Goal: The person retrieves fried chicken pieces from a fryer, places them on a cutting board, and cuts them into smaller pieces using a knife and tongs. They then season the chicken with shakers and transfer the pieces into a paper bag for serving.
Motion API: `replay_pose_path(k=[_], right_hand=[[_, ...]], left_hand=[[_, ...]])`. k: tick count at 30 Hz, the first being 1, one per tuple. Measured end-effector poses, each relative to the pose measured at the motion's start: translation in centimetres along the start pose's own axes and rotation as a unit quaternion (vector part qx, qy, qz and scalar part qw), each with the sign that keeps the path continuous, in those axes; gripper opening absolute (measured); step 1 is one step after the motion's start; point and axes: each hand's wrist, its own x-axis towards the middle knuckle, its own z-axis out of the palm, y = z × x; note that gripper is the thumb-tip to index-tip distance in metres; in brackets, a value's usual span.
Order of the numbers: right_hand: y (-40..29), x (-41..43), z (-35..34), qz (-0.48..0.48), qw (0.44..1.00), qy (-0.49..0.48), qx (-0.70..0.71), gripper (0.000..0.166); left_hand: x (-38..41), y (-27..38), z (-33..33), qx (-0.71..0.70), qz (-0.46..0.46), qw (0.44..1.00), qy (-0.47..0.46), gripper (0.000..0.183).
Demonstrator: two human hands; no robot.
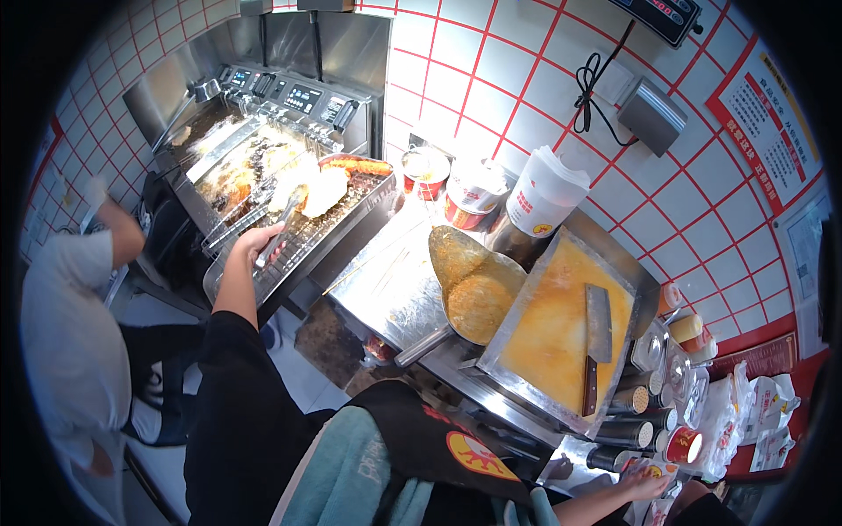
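Note:
My left hand [264, 244] grips metal tongs [283, 227] over the wire draining rack [309, 243] beside the fryer. The tongs' jaws are at a large pale battered piece [325, 192], overexposed by glare. Orange-brown fried pieces [358, 166] lie along the rack's back edge. At the lower right, my right hand [646, 485] holds a small printed paper bag [651, 468] by the counter, partly hidden by its fingers. A cleaver [598, 329] with a wooden handle lies on the stained yellow cutting board [539, 329]. Left of the board rests a crumb-coated metal scoop [483, 296].
Hot oil bubbles in the fryer [230, 177]; a ladle [205, 91] rests at its back. Paper buckets [424, 172] and a stack of paper bags [546, 191] line the wall. Shakers [628, 400] stand right of the board. Another person [72, 329] is at the left.

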Motion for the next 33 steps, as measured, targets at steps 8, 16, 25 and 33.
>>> replay_pose_path(k=[8,16,25,33], right_hand=[[0.2,-3.2,2.2,0.022,0.999,-0.014,0.032,0.028],[-0.4,-6.2,5.2,0.057,0.997,-0.037,0.036,0.030],[-0.3,-7.3,7.2,0.081,0.958,-0.273,-0.025,0.027],[5.5,-12.2,12.5,-0.221,0.623,-0.569,-0.490,0.034]], left_hand=[[-3.7,4.4,3.9,0.510,0.240,0.812,0.151,0.062],[-1.4,5.1,2.0,0.579,0.239,0.767,0.137,0.061],[-4.8,2.7,5.1,0.576,0.392,0.684,0.213,0.052],[-16.1,-2.8,20.9,0.122,0.206,0.955,-0.175,0.019]])
